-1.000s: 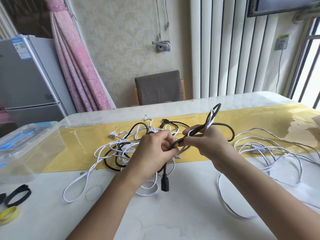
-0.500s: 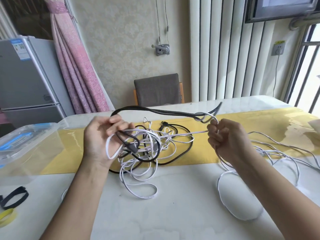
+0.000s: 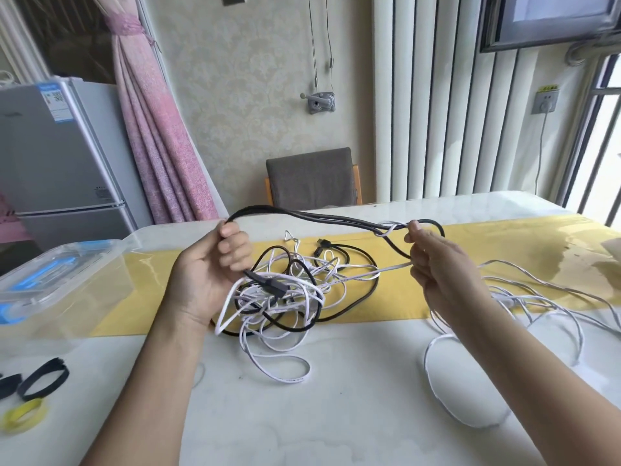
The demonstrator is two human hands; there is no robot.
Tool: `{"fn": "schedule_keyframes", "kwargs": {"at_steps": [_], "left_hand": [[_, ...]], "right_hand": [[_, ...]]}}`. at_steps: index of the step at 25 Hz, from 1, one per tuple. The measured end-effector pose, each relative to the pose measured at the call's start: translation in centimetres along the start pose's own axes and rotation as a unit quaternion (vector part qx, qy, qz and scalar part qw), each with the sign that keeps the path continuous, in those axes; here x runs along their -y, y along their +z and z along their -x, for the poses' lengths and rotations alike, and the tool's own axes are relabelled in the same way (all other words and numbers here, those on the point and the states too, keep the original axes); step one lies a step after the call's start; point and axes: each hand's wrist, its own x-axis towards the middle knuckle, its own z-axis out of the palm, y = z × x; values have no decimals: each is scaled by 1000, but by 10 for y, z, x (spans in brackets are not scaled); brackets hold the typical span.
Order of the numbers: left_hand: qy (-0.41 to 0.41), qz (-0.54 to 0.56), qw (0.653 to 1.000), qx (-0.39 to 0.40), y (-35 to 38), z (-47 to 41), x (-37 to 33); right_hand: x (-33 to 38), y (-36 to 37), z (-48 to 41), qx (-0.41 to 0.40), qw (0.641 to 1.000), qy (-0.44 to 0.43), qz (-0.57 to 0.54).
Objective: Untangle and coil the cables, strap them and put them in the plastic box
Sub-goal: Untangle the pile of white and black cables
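At the far left the straps (image 3: 43,383) lie on the counter (image 3: 302,425), in front of the clear box (image 3: 50,280). The left hand (image 3: 208,277), raised above the counter, curls its fingers round a loop of the black cable (image 3: 302,215), and the tangle (image 3: 285,297) hangs just beside its palm. The black cable stretches across to the right hand (image 3: 440,264), which pinches the white cable (image 3: 366,274) where that wraps the black one. More white cable lies on the counter further right. A second ago the hands were close together over the tangle; now they are well apart.
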Motion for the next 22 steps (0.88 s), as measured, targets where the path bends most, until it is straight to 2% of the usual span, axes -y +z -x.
{"fn": "schedule_keyframes", "kwargs": {"at_steps": [1,3,4,6,7,9,11,13,14,15,19,20,22], "left_hand": [[-31,-25,999,22,-1,-3,1],[-73,-195,975,-79,0,1,1],[-88,-273,950,-123,5,3,2],[-99,-415,890,-162,14,1,5],[-92,-498,845,-171,17,-2,7],[-59,-671,719,-170,26,-8,13],[-41,-781,607,-138,40,-16,27],[-42,-841,533,-81,62,-30,50],[-36,-855,515,-53,73,-38,63],[-24,-854,518,-33,83,-45,74],[33,-768,638,-44,102,-58,89],[13,-746,665,-38,101,-58,84],[-73,-645,760,-36,99,-57,70]], "right_hand": [[2,-3,0,-2,999,-7,32],[7,-8,0,3,995,-22,94],[8,-9,0,6,993,-29,117],[8,-8,-1,3,985,-39,167],[7,-7,0,-2,981,-45,187],[4,-5,0,-14,978,-59,199],[5,0,4,-12,977,-80,198],[7,7,12,23,977,-106,182],[7,10,14,42,978,-117,170],[8,12,17,60,977,-126,161],[12,12,20,79,969,-170,158],[13,11,20,75,966,-177,172],[13,10,18,71,964,-172,190]]}}
